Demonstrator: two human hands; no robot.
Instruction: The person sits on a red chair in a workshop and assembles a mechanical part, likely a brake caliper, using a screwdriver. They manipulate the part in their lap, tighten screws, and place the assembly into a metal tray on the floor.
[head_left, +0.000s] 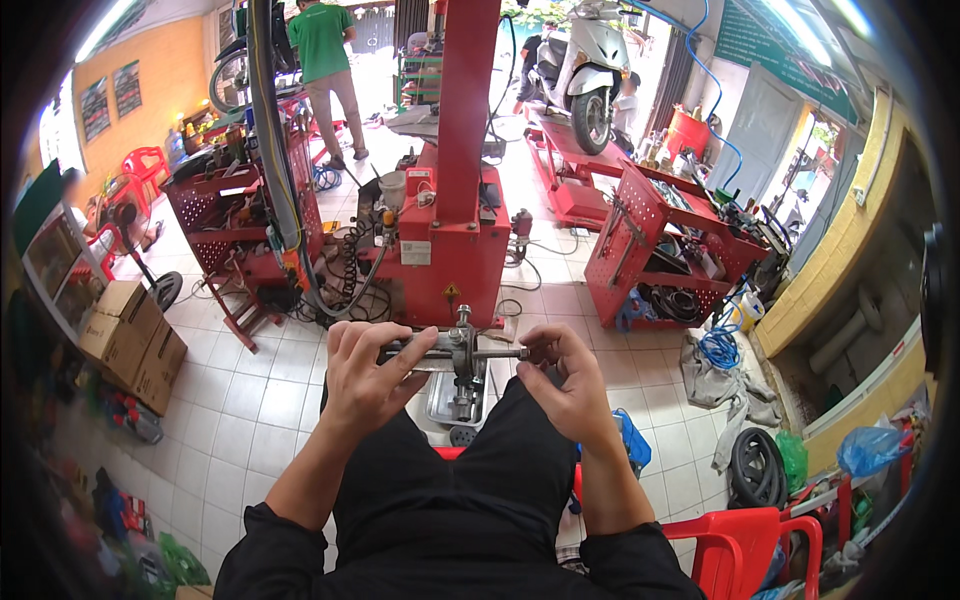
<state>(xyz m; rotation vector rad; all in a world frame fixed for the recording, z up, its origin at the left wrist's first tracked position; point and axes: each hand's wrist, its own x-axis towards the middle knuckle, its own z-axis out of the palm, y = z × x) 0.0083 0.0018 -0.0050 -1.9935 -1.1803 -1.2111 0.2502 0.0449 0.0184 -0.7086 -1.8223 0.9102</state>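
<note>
In front of my knees, my left hand is closed around the left end of a grey metal mechanical part. Its exact kind I cannot make out. A thin metal rod like a long bolt sticks out of the part toward the right. The thumb and fingers of my right hand are closed at the rod's far end. Under the part, between my legs, stands a shallow metal tray; the part and my legs hide some of it.
Ahead stands a red machine with a tall post and hoses. A red tool cart is to its right, and a white scooter sits on a red lift. Cardboard boxes stand left; a red plastic chair is close by on my right.
</note>
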